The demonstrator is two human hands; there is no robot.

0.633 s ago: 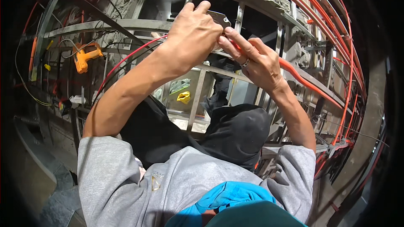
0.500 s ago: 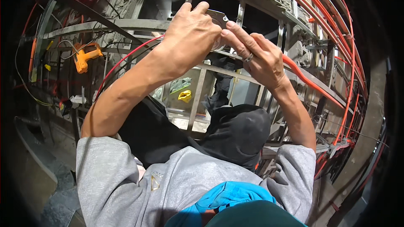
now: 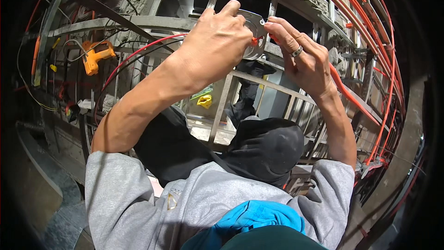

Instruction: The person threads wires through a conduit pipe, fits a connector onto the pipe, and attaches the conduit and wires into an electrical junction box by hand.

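Note:
My left hand [image 3: 215, 41] has its fingers curled over a round metal piece [image 3: 252, 18], with its back to me; much of the piece is hidden. A small orange fitting [image 3: 255, 40] shows at the piece beside my left fingertips. My right hand [image 3: 303, 58] is bent round an orange conduit [image 3: 340, 83] at the piece's right side, its fingertips near the rim and a ring on one finger. A red wire [image 3: 148, 46] and a black wire [image 3: 143, 59] run leftward from behind my left hand.
Metal framing [image 3: 115, 22] crosses above rough masonry. An orange power tool [image 3: 97, 55] hangs at the left among loose wires. A yellow object [image 3: 205, 101] lies below, between frame members. Orange conduits [image 3: 370, 32] run down the right side. My black-clad legs [image 3: 263, 148] are bent beneath my arms.
Both hands and the metal piece have shifted slightly right. More of the piece and the orange fitting now shows between my hands.

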